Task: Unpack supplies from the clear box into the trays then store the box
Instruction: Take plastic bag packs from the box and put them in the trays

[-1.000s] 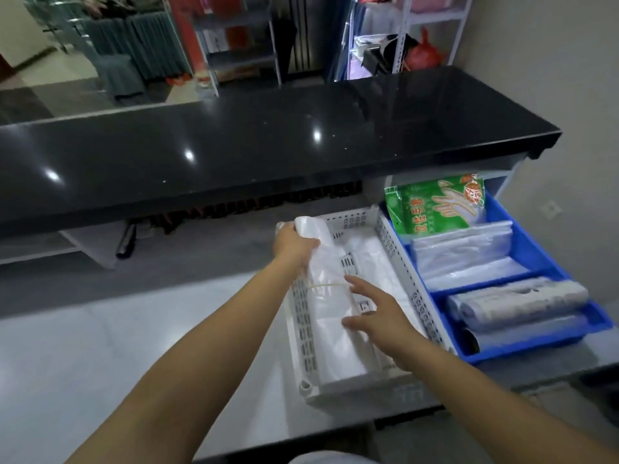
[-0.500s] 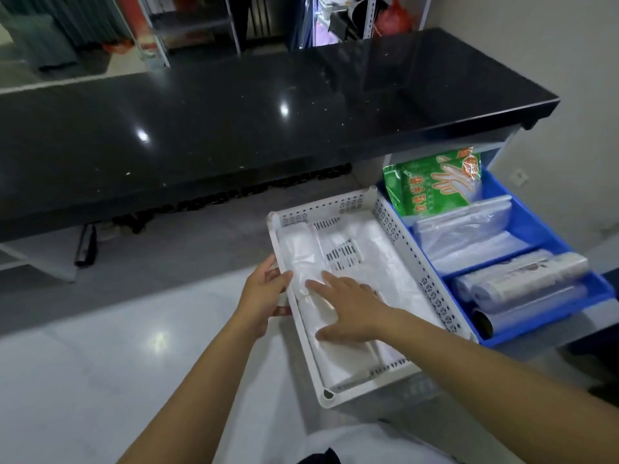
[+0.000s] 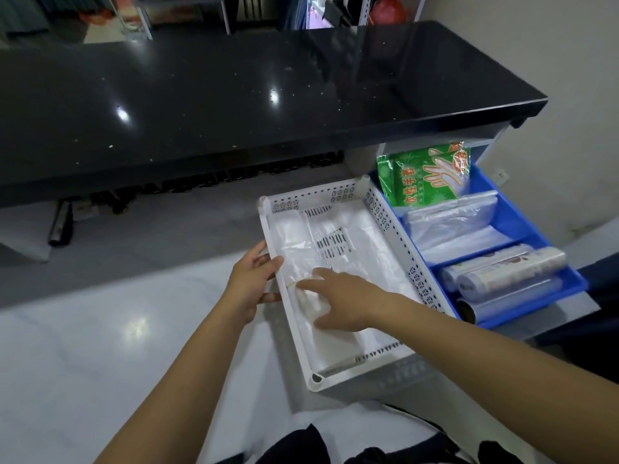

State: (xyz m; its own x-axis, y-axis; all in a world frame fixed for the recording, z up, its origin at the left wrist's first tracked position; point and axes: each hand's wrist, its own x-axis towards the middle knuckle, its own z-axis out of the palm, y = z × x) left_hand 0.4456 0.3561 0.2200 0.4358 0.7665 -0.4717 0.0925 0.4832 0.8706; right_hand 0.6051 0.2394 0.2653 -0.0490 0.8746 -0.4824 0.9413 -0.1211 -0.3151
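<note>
A white perforated tray [image 3: 392, 236] sits on the low counter, holding a bundle of clear plastic bags [image 3: 301, 259] tied with a rubber band. My right hand [image 3: 338, 301] lies flat on that bundle, fingers spread, pressing it down. My left hand [image 3: 253, 283] holds the tray's left rim, thumb over the edge. To the right, a blue tray [image 3: 522, 226] holds a green glove pack [image 3: 425, 177], folded clear bags [image 3: 452, 226] and rolls of bags [image 3: 509, 272]. No clear box is in view.
A black glossy countertop [image 3: 234, 95] overhangs behind the trays. The pale lower counter [image 3: 83, 329] stretches to the left. A dark roll [image 3: 60, 226] lies under the overhang at far left. A wall stands at right.
The bundle was lowered into the white tray and laid flat. My left hand moved from the bundle's top end to the tray's left rim; my right hand now presses on the bundle.
</note>
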